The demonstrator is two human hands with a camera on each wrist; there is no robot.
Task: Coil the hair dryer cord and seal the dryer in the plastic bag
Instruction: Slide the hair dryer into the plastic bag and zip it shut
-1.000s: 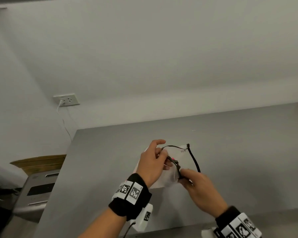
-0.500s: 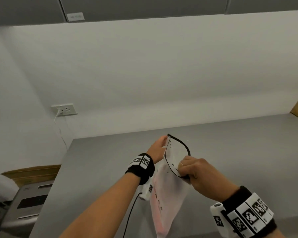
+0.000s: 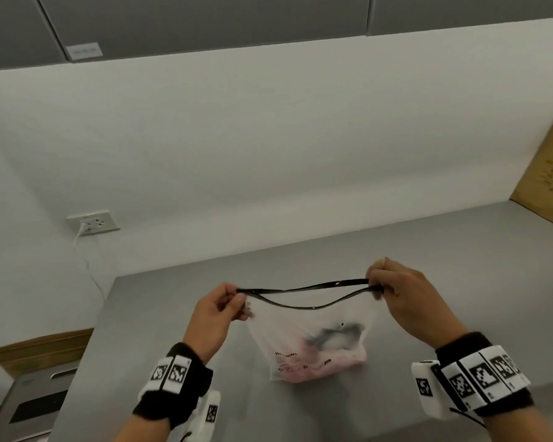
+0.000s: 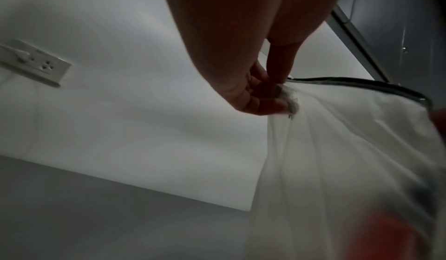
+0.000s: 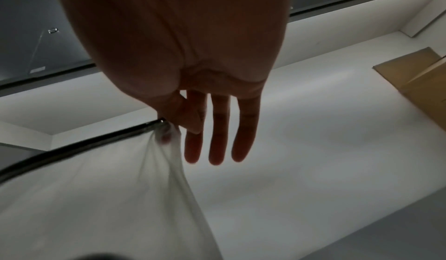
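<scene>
Item: plastic bag (image 3: 304, 330), loaded, zip strip (image 3: 304, 287) not yet pressed shut.
Held above the steel counter (image 3: 428, 266); my left hand (image 3: 216, 314) and right hand (image 3: 406, 298) each pinch one end of its strip. At the bag's bottom: pink hair dryer (image 3: 320, 362), dark cord (image 3: 336, 333) apparently bundled on it. Remaining, I judge: sealing only.

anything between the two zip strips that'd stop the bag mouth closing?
Nothing visible. The left hand and right hand pinch the two ends of the plastic bag, its black zip strips bowed apart with only clear air between. The dryer and its dark cord sit low in the bag, well below the strips.
</scene>
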